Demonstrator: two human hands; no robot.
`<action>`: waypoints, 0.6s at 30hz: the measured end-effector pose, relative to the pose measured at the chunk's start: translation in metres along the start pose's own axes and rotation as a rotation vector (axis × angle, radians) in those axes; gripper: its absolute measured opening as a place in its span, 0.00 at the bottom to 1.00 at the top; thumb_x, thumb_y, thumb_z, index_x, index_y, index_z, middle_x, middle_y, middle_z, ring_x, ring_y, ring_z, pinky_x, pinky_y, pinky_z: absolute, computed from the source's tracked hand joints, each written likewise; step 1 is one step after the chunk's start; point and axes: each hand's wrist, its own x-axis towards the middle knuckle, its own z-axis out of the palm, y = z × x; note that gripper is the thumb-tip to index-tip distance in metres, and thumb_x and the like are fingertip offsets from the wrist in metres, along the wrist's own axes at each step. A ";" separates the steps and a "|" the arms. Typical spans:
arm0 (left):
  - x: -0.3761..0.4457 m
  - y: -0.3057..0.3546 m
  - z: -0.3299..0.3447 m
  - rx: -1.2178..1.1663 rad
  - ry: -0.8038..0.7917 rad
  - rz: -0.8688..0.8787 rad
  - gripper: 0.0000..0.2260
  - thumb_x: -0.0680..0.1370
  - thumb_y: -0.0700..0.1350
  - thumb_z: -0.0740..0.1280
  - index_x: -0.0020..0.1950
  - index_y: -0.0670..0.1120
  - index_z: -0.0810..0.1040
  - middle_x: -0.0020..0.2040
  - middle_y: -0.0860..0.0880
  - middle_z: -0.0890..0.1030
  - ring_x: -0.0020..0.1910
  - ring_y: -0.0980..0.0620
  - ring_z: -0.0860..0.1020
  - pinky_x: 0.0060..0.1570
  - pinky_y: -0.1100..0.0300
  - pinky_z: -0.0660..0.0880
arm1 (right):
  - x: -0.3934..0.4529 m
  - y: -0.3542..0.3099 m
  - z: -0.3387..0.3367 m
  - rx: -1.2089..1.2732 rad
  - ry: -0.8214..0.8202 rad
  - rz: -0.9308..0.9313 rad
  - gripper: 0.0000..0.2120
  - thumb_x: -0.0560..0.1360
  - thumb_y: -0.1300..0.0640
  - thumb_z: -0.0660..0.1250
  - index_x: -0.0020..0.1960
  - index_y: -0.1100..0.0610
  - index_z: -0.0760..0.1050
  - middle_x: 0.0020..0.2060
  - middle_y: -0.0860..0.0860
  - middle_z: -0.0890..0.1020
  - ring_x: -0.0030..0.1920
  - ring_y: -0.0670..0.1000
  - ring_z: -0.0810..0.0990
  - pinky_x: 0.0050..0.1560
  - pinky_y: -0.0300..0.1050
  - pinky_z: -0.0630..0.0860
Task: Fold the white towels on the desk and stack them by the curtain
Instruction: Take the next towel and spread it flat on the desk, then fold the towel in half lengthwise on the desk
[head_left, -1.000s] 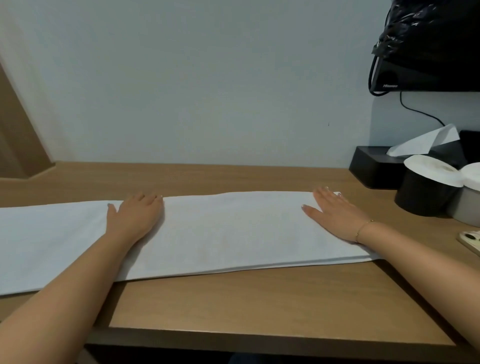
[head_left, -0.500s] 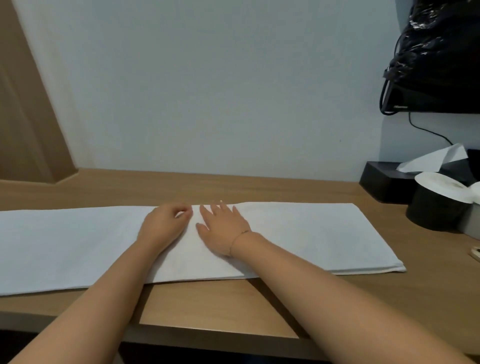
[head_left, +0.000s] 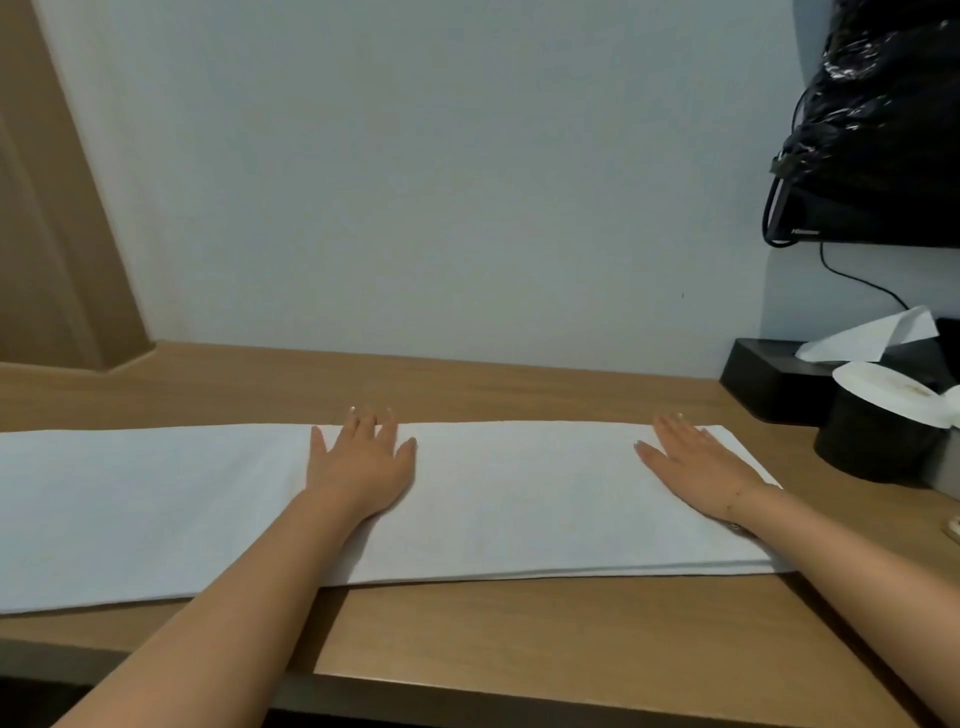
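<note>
A long white towel (head_left: 519, 504), folded into a narrow strip, lies flat across the wooden desk (head_left: 519, 629) and runs off the left edge of view. My left hand (head_left: 363, 462) presses flat on its middle, fingers spread and straight, fingertips at the towel's far edge. My right hand (head_left: 696, 467) lies flat on the towel's right end, fingers straight and pointing to the far left. Neither hand grips the cloth.
At the desk's right end stand a black tissue box (head_left: 769, 374) with a tissue sticking out and a black holder with a white paper roll (head_left: 878, 415). A black screen (head_left: 872, 208) draped in a black plastic bag hangs on the wall above. A wooden panel (head_left: 52, 234) rises at the left.
Half a second ago both hands met at the towel's middle. My right hand has since slid right along the towel to its right end. My left hand has flattened and stayed near the middle.
</note>
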 end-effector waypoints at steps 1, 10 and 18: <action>-0.003 0.018 -0.001 0.002 0.005 0.006 0.27 0.83 0.57 0.44 0.80 0.48 0.47 0.81 0.46 0.46 0.79 0.49 0.42 0.75 0.40 0.41 | 0.000 0.003 0.001 0.000 0.001 0.001 0.32 0.82 0.41 0.41 0.79 0.58 0.41 0.79 0.52 0.44 0.78 0.49 0.43 0.76 0.44 0.42; -0.032 0.182 0.025 -0.029 -0.080 0.333 0.28 0.83 0.59 0.40 0.80 0.49 0.41 0.80 0.47 0.40 0.79 0.49 0.37 0.75 0.43 0.35 | 0.004 0.007 0.003 0.018 0.023 -0.031 0.30 0.83 0.44 0.42 0.79 0.58 0.42 0.79 0.52 0.44 0.78 0.49 0.41 0.75 0.45 0.40; -0.044 0.140 0.020 -0.013 -0.038 0.279 0.30 0.82 0.62 0.40 0.81 0.50 0.42 0.80 0.48 0.41 0.79 0.49 0.39 0.76 0.44 0.38 | -0.007 0.049 -0.007 0.100 0.030 0.148 0.38 0.77 0.31 0.43 0.79 0.51 0.41 0.78 0.52 0.39 0.78 0.56 0.40 0.76 0.53 0.43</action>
